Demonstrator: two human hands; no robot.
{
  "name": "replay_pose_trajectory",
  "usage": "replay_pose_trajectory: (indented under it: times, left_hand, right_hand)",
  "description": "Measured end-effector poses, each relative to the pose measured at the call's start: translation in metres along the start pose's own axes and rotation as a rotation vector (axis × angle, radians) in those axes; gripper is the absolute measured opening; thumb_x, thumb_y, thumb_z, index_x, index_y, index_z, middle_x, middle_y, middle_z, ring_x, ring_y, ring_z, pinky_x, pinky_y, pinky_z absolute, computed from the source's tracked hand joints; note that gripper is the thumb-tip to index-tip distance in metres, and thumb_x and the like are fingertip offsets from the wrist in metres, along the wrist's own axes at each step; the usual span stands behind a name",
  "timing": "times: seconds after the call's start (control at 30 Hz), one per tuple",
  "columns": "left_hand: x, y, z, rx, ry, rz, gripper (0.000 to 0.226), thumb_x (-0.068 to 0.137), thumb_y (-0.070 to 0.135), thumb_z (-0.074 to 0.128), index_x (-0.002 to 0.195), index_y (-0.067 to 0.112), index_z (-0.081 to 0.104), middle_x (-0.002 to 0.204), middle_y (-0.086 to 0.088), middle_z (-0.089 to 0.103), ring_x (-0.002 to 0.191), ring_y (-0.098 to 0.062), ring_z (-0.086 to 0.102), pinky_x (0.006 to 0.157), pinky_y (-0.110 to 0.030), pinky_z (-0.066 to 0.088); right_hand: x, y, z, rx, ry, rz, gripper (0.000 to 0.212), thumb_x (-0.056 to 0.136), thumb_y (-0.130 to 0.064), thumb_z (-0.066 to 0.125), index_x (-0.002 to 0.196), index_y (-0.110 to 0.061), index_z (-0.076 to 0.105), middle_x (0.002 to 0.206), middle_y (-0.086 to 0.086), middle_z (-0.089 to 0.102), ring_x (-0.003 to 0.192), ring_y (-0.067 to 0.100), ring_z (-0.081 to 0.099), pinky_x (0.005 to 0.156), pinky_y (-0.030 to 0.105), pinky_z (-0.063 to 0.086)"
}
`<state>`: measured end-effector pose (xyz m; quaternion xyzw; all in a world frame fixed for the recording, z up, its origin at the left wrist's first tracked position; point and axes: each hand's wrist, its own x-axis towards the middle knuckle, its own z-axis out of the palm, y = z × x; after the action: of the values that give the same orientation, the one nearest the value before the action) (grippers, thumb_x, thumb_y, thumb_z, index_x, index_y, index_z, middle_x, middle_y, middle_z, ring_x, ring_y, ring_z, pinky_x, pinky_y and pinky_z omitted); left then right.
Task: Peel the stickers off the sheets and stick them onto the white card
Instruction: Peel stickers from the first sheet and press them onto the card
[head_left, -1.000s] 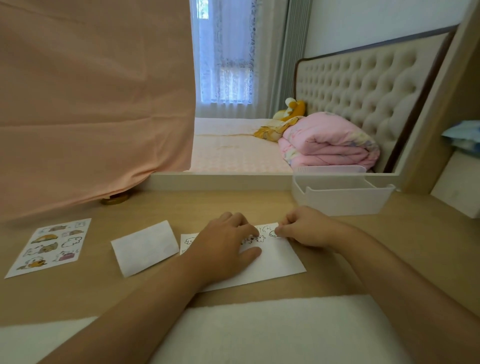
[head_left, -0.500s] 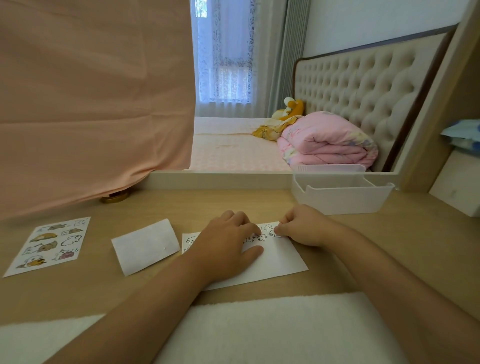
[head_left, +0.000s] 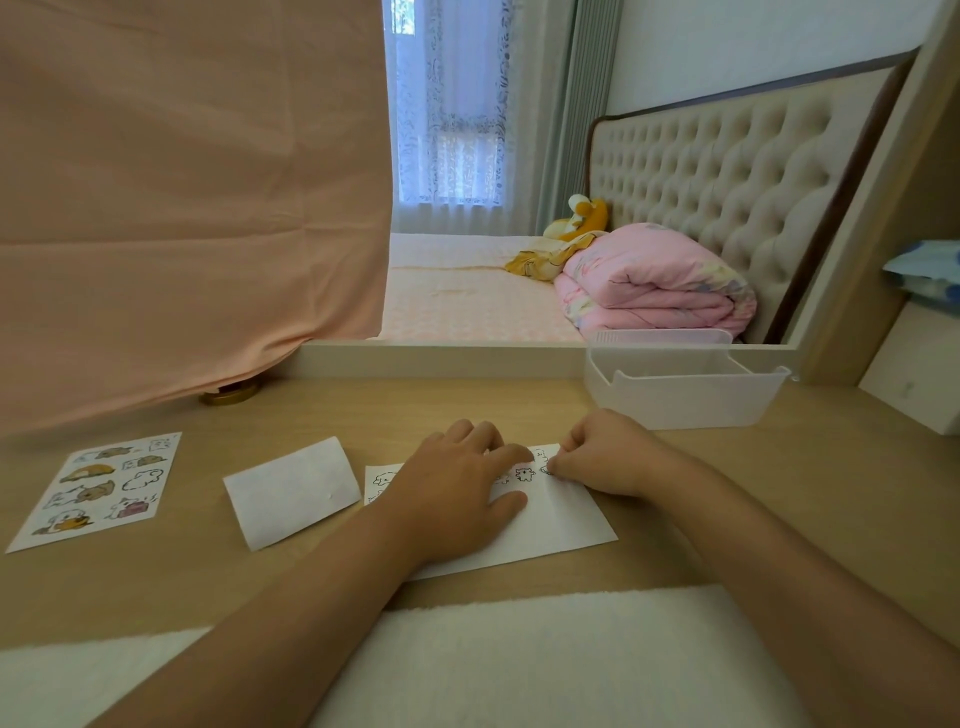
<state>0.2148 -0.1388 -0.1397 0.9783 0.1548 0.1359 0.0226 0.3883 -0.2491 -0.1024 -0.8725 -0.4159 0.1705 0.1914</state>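
On the head view I have both forearms reaching in from the near edge over a white pad (head_left: 519, 654) onto the desk (head_left: 467, 410). The left hand (head_left: 457, 493) lies palm down on the card (head_left: 561, 525). Its fingers are straight and spread a little, and the thumb is stretched out to the right along the paper. It grips nothing and simply presses the card flat against the wood. The right hand (head_left: 602, 457) comes in from the right with its fingers curled under, and its thumb and forefinger tips meet on a small sticker (head_left: 545, 469) at the card's far right corner. I read that as a narrow pinch on the sticker, but I cannot tell whether the sticker is lifted or lying flat. The sticker is just beyond the left forefinger tip, between the two hands, and a few other small outlined stickers run along the card's far edge beside it. The card lies slightly askew in front of me, half covered by the left hand. Just left of it, not touching, lies a blank white slip (head_left: 291, 491), and well to the left is a sheet (head_left: 98, 488) of coloured animal stickers. A clear tub (head_left: 680, 397) stands behind the right hand, and a pink cloth (head_left: 182, 208) hangs at the far left.
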Motion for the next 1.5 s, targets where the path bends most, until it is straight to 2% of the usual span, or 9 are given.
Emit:
replay_pose_trajectory:
  times: [0.13, 0.27, 0.5, 0.63, 0.77, 0.97, 1.07, 1.33, 1.5]
  left_hand:
    - [0.000, 0.001, 0.002, 0.075, -0.020, 0.041, 0.062, 0.088, 0.056, 0.014, 0.145, 0.046, 0.037, 0.124, 0.007, 0.045, 0.112, -0.018, 0.040, 0.098, -0.038, 0.037]
    - [-0.002, 0.003, 0.001, 0.093, -0.036, 0.034, 0.066, 0.087, 0.055, 0.007, 0.144, 0.047, 0.039, 0.127, 0.007, 0.044, 0.112, -0.018, 0.039, 0.099, -0.037, 0.036]
    - [-0.002, 0.008, -0.001, 0.126, -0.033, 0.023, 0.049, 0.099, 0.047, 0.019, 0.144, 0.048, 0.038, 0.128, 0.005, 0.046, 0.109, -0.023, 0.044, 0.093, -0.039, 0.040]
    - [-0.005, 0.008, 0.002, 0.116, -0.006, -0.019, 0.067, 0.083, 0.054, 0.010, 0.135, 0.034, 0.048, 0.127, 0.005, 0.051, 0.110, -0.022, 0.046, 0.088, -0.037, 0.040]
    - [-0.006, 0.004, 0.006, 0.087, 0.038, -0.048, 0.068, 0.084, 0.058, 0.011, 0.126, 0.024, 0.054, 0.125, 0.006, 0.052, 0.110, -0.019, 0.046, 0.091, -0.035, 0.040]
    - [-0.008, 0.005, 0.006, 0.052, 0.042, -0.043, 0.070, 0.085, 0.057, 0.012, 0.125, 0.021, 0.057, 0.125, 0.005, 0.052, 0.112, -0.021, 0.047, 0.091, -0.038, 0.041]
    - [-0.009, 0.006, 0.003, 0.014, 0.000, -0.052, 0.078, 0.081, 0.056, 0.006, 0.132, 0.023, 0.056, 0.133, 0.007, 0.049, 0.121, -0.018, 0.044, 0.098, -0.036, 0.039]
    - [-0.021, -0.002, -0.001, -0.068, -0.235, -0.131, 0.062, 0.106, 0.042, 0.022, 0.160, 0.017, 0.002, 0.168, 0.003, -0.003, 0.153, -0.010, -0.006, 0.124, -0.031, -0.004]
    - [-0.048, -0.023, -0.013, -0.029, -0.294, -0.289, 0.069, 0.105, 0.050, 0.020, 0.159, 0.017, -0.009, 0.166, 0.001, -0.015, 0.152, -0.011, -0.014, 0.124, -0.033, -0.005]
  right_hand:
    - [-0.007, -0.006, -0.004, -0.166, 0.070, 0.017, 0.028, 0.080, -0.052, 0.071, 0.076, -0.025, 0.069, 0.088, -0.008, 0.069, 0.087, 0.015, 0.064, 0.078, 0.033, 0.054]
    - [-0.018, -0.006, -0.007, -0.243, 0.182, 0.070, 0.045, 0.075, -0.063, 0.072, 0.108, -0.036, 0.058, 0.103, -0.015, 0.053, 0.106, 0.014, 0.057, 0.078, 0.032, 0.043]
    - [-0.029, -0.002, -0.004, -0.202, 0.304, -0.044, 0.033, 0.094, -0.029, 0.053, 0.127, -0.033, 0.056, 0.122, -0.007, 0.062, 0.111, 0.018, 0.058, 0.090, 0.035, 0.049]
    - [-0.040, -0.010, 0.015, -0.391, 0.088, -0.316, 0.047, 0.103, -0.036, 0.040, 0.148, -0.025, 0.042, 0.152, -0.008, 0.039, 0.143, 0.019, 0.034, 0.117, 0.039, 0.028]
    - [-0.050, -0.011, 0.031, -0.478, -0.119, -0.251, 0.064, 0.106, -0.048, 0.020, 0.161, -0.023, -0.001, 0.168, -0.006, -0.010, 0.154, 0.012, -0.009, 0.125, 0.046, -0.002]
    - [-0.053, -0.001, 0.033, -0.560, -0.069, -0.159, 0.082, 0.097, -0.070, 0.013, 0.160, -0.023, -0.008, 0.167, -0.007, -0.014, 0.153, 0.008, -0.014, 0.123, 0.050, -0.009]
    - [-0.051, -0.013, 0.038, -0.580, -0.013, -0.178, 0.079, 0.100, -0.062, 0.014, 0.160, -0.015, -0.007, 0.168, 0.001, -0.013, 0.154, 0.013, -0.016, 0.125, 0.044, -0.008]
    - [-0.043, -0.022, 0.047, -0.410, -0.101, -0.372, 0.064, 0.105, -0.030, 0.022, 0.160, -0.017, -0.007, 0.167, -0.002, -0.016, 0.152, 0.007, -0.017, 0.124, 0.030, -0.010]
    - [-0.044, -0.022, 0.048, -0.394, -0.106, -0.361, 0.066, 0.103, -0.030, 0.024, 0.160, -0.019, -0.007, 0.167, -0.004, -0.016, 0.152, 0.005, -0.016, 0.124, 0.030, -0.009]
